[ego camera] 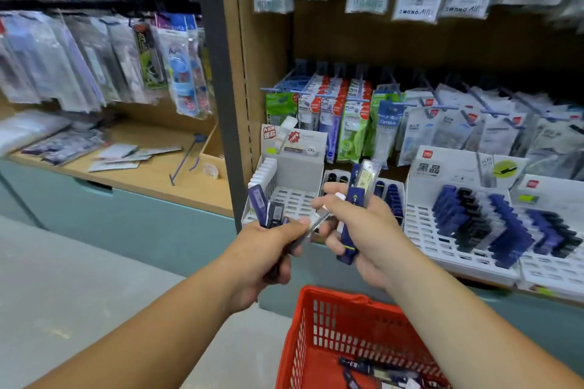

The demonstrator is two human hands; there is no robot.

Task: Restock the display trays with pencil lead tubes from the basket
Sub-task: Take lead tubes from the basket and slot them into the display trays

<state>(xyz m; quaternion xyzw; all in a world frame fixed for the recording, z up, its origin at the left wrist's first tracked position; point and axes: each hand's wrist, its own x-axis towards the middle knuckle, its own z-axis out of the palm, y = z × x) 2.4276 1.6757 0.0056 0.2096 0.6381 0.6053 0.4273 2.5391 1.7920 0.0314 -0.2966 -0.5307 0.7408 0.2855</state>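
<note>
My left hand (pixel 268 249) grips a small bunch of dark blue pencil lead tubes (pixel 267 210), held upright in front of the shelf. My right hand (pixel 354 227) holds a few more tubes, one dark blue (pixel 349 240) and one clear (pixel 368 175); its fingers meet the left hand's fingertips around a thin clear tube between them. Below my arms stands a red plastic basket (pixel 319 335) with several tubes (pixel 373 373) lying in its bottom. Behind the hands a white display tray (pixel 297 199) shows mostly bare slots and a row of white tubes at its left.
Further white trays (pixel 442 240) on the right hold rows of blue and black tubes. Packaged stationery hangs on pegs above. A grey post (pixel 221 88) splits the shelving; the left wooden shelf (pixel 142 174) carries loose packets. The floor lies at the lower left.
</note>
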